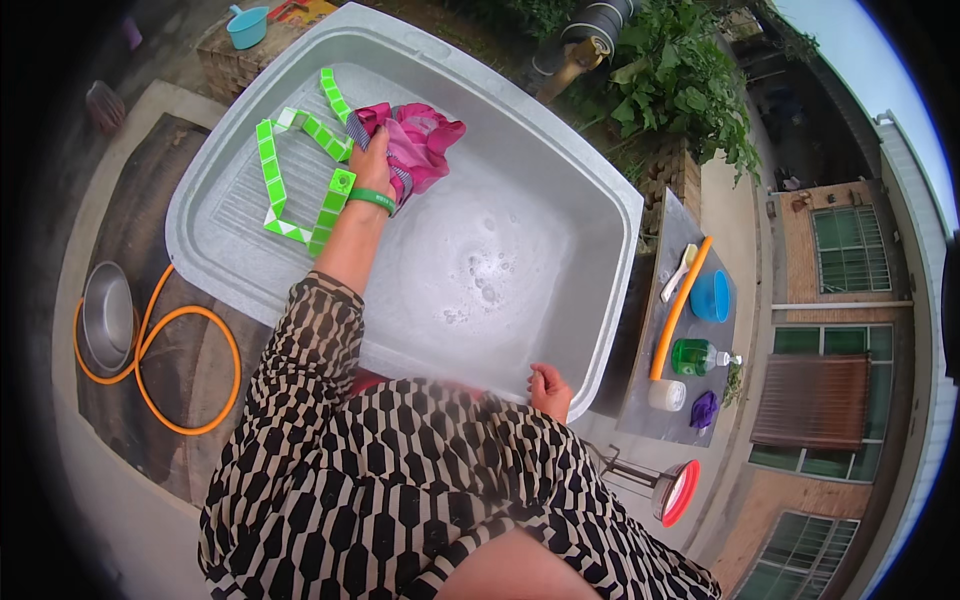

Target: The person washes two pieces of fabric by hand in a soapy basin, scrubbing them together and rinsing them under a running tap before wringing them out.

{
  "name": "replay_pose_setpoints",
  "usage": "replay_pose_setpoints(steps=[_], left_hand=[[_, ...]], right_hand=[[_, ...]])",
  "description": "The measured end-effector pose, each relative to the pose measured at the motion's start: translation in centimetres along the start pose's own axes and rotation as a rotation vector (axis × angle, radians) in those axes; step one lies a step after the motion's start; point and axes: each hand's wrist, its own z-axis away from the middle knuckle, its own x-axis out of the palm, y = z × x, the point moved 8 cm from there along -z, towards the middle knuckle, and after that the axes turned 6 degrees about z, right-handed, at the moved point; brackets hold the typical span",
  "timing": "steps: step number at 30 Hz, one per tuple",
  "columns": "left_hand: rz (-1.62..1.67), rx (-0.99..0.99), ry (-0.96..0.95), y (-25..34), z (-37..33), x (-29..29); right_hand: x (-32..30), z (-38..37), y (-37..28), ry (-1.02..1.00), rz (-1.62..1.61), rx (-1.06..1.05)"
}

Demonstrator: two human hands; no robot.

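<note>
Two bare hands are at the sink (622, 235): the left hand (372, 165) is wrapped over a pink cloth (425, 140) toward the sink's far side, left of its middle, its fingers buried in the folds, so I cannot tell which ones pinch. The right hand (549, 391) is by the sink's near right corner, fingers curled in, nothing visible in them; how tightly they close I cannot make out. That cloth, bunched and partly striped, looks thin, limp and light, perhaps heavier and slick if wet; a fistful of the gathered part should hold better than a pinch at a loose edge. Beside the left wrist's green band (374, 199), a green-and-white block chain (322, 135) zigzags over the sink's ribbed end; it looks hard, light and jointed, liable to swivel, so a straight run is the surer grip. Froth (487, 290) lies on the sink's floor. Right of the sink, a board (640, 400) carries a brush (679, 272), an orange tube (683, 307), a blue bowl (710, 296) and a green bottle (692, 356). Left of it, a metal bowl (108, 316) sits by an orange hose (188, 312).
</note>
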Motion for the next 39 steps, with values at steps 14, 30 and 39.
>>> replay_pose_setpoints(steps=[14, 30, 39], left_hand=[[-0.005, -0.016, -0.034, -0.4, 0.0, 0.3], [-0.001, -0.011, 0.018, -0.2, 0.3, 0.3], [0.023, -0.012, 0.007, 0.8, 0.7, 1.0]], right_hand=[[0.4, -0.2, 0.9, 0.014, 0.015, 0.011], [0.3, -3.4, -5.9, -0.157, -0.077, -0.132], [-8.9, -11.7, -39.1, 0.219, -0.126, -0.815]])
